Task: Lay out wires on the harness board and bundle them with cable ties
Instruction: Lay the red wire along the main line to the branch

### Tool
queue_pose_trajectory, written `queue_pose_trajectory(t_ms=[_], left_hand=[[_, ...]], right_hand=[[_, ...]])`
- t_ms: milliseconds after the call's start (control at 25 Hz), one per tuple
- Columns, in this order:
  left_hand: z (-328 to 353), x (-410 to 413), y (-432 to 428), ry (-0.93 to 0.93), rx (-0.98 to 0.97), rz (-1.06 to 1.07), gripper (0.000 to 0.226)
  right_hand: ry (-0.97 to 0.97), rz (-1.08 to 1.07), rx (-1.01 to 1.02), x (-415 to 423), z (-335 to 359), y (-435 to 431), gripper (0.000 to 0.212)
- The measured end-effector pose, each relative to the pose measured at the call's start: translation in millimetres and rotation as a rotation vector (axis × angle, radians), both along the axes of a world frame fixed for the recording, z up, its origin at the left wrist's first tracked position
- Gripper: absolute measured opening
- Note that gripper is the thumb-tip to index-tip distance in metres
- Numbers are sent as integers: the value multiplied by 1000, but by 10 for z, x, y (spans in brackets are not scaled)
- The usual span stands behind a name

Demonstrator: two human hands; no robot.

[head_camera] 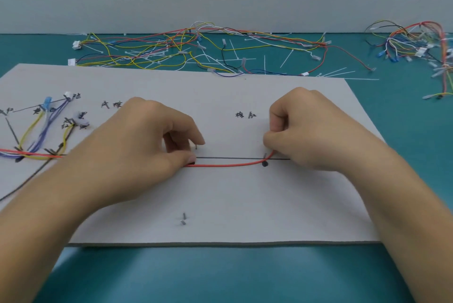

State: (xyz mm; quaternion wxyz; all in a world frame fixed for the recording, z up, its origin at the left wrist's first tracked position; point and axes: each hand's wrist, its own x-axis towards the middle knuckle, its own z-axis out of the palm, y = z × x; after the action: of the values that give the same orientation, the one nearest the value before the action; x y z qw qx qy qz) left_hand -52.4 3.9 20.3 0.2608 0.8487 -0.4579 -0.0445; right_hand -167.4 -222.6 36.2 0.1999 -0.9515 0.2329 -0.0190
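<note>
Routing step: left hand (pixel 147 145) and right hand (pixel 301 136) each pinch red wire (pixel 230 165); next move likely seats it against 3 o'clock pin (pixel 264 155).

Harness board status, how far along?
Done: yellow and purple wires sit routed at the left end of the harness board. In hand: left hand and right hand hold a red wire along the drawn line, between pins. Left: no ties visible on the bundle; loose wires and cable ties lie on the mat behind.
</note>
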Motion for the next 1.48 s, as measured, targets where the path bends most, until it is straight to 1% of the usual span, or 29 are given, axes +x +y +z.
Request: queue_pose_trajectory(t_ms=[120,200,280,320,360,440,480,520,600,680,760,840,960,1040,1120,1200,1280,1480], left_hand=[[-42,-154,-116,31,-64,-83,22],[-45,-203,-128,48,-52,-161,21],[-15,-210,-90,48,-36,-198,19],[6,-191,-68,47,-38,-188,17],[30,-153,-42,44,-46,-160,15],[67,-54,-2,28,-55,-86,14],[80,-8,20,21,-47,-52,12],[88,34,43,15,-34,-25,10],[92,106,97,17,24,11,6],[111,168,158,41,124,18,12],[153,218,211,62,195,36,24],[182,246,234,71,221,67,29],[183,231,203,83,233,66,18],[195,222,196,100,236,80,16],[208,230,213,103,268,91,22],[205,240,212,86,291,92,33],[185,233,192,67,287,82,41],[114,190,154,-5,267,101,47]], right_hand=[[83,-56,-16,-102,106,-243,15],[153,-58,-39,-164,162,-372,14],[180,-45,-77,-216,177,-436,18],[143,-39,-93,-229,176,-438,20],[67,-38,-99,-224,181,-410,22],[-138,-10,-63,-186,170,-285,19],[-223,53,-29,-158,150,-186,15],[-266,144,-3,-133,113,-71,11],[-242,322,19,-110,-17,148,6],[-186,392,22,-106,-142,275,9],[-179,386,18,-103,-197,296,10],[-189,362,40,-98,-188,264,10],[-193,363,42,-99,-158,262,11],[-188,379,30,-102,-136,289,13],[-152,396,-5,-94,-119,311,15],[-106,408,-60,-79,-99,329,17],[-84,407,-70,-70,-82,343,17],[-61,414,-48,-81,-63,317,17]])
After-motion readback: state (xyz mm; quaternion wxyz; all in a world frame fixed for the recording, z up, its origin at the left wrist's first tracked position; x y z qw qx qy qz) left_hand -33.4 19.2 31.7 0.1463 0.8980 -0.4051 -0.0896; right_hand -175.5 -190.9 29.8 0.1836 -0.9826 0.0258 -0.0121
